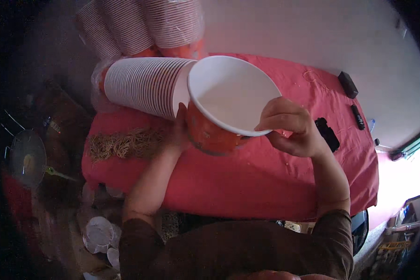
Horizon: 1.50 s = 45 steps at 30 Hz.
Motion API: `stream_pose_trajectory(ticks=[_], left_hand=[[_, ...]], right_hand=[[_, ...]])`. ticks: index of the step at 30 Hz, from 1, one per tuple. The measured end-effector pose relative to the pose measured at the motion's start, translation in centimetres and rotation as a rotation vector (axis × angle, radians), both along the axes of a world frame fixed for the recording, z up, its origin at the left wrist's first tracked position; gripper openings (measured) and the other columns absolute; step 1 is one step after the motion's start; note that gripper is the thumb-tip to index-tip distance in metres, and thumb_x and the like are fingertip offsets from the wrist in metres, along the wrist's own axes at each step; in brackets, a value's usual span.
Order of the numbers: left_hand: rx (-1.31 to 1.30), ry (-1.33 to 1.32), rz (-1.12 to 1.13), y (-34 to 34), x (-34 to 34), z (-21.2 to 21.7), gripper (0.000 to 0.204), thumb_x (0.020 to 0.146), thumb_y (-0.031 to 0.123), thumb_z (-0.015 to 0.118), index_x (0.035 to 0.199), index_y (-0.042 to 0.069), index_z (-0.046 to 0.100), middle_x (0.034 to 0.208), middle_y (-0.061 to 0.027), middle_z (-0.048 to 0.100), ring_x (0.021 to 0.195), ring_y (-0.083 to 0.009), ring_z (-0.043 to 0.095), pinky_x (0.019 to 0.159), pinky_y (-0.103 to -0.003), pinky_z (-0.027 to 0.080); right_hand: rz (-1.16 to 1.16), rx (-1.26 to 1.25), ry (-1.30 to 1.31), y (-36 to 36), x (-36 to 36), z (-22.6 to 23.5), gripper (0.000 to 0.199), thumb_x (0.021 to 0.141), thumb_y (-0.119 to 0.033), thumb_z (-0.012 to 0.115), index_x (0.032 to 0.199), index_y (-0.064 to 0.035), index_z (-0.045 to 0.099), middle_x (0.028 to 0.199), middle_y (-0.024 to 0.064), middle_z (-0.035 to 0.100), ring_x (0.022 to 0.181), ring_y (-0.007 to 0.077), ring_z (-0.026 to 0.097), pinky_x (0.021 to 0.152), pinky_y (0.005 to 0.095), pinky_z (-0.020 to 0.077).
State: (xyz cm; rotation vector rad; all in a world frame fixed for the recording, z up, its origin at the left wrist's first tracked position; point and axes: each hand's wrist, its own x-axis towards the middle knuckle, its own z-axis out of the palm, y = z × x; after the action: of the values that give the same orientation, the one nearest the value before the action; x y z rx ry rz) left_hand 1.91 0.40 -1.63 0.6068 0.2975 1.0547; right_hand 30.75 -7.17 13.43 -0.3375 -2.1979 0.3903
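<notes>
Orange tub (219, 109) in hands (176, 131) (291, 126), rim (220, 125) seemingly near stack (140, 86).

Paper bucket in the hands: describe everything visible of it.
The paper bucket is round and tapered, seemingly coated paperboard: orange patterned outside, white rolled rim, plain white interior. Its open mouth tilts toward the camera over the red tablecloth; base contact is unclear. The left hand touches its left side; the right hand pinches the rim at right.
</notes>
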Motion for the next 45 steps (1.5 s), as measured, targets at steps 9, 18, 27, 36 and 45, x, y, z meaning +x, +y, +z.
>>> stream_pose_trajectory(ticks=[9,18,27,36,45], left_hand=[[-0.139,0.054,0.177,-0.7,-0.2,-0.8,0.065,0.092,0.049,0.043,0.139,0.006,0.029,0.14,-0.0097,0.037,0.128,-0.0234,0.035,0.108,-0.036,0.029],[0.851,0.858,0.289,-1.5,1.1,4.5,0.081,0.079,0.018,0.07,0.141,0.008,0.018,0.138,-0.0093,0.036,0.125,-0.0197,0.038,0.104,-0.035,0.034],[0.925,0.695,0.665,-5.0,4.4,5.9,0.093,0.068,0.034,0.08,0.135,0.007,0.021,0.13,-0.0151,0.038,0.124,-0.0253,0.037,0.103,-0.041,0.034],[1.264,1.164,0.973,-5.2,2.3,6.9,0.073,0.069,0.031,0.079,0.125,0.005,0.04,0.129,-0.0164,0.038,0.122,-0.0312,0.038,0.103,-0.042,0.033],[1.157,1.044,0.744,-4.6,2.8,6.0,0.073,0.067,0.025,0.08,0.126,0.006,0.042,0.13,-0.016,0.041,0.121,-0.0301,0.042,0.101,-0.04,0.036]], right_hand=[[0.011,0.164,-0.13,-0.5,-0.6,0.5,0.029,0.061,0.003,0.063,0.088,-0.0051,0.066,0.084,0.0073,0.06,0.081,0.0254,0.059,0.079,0.0408,0.0451],[0.033,-0.184,-0.24,0.4,0.0,0.4,0.042,0.071,-0.013,0.067,0.11,-0.002,0.057,0.105,0.0107,0.058,0.096,0.0264,0.057,0.089,0.0416,0.0418],[0.177,-0.873,0.526,0.2,-1.1,-1.6,0.051,0.087,-0.008,0.058,0.133,-0.0003,0.037,0.122,0.0102,0.053,0.108,0.0185,0.053,0.093,0.0323,0.0426],[-0.136,-0.895,0.478,1.4,0.2,-2.9,0.038,0.086,-0.002,0.055,0.123,0.0013,0.049,0.113,0.0086,0.06,0.105,0.0184,0.056,0.092,0.0319,0.0435],[0.072,-0.956,0.416,1.5,0.0,-2.5,0.043,0.076,0.004,0.055,0.119,0.0,0.05,0.113,0.0063,0.059,0.103,0.0188,0.057,0.089,0.0352,0.0469]])
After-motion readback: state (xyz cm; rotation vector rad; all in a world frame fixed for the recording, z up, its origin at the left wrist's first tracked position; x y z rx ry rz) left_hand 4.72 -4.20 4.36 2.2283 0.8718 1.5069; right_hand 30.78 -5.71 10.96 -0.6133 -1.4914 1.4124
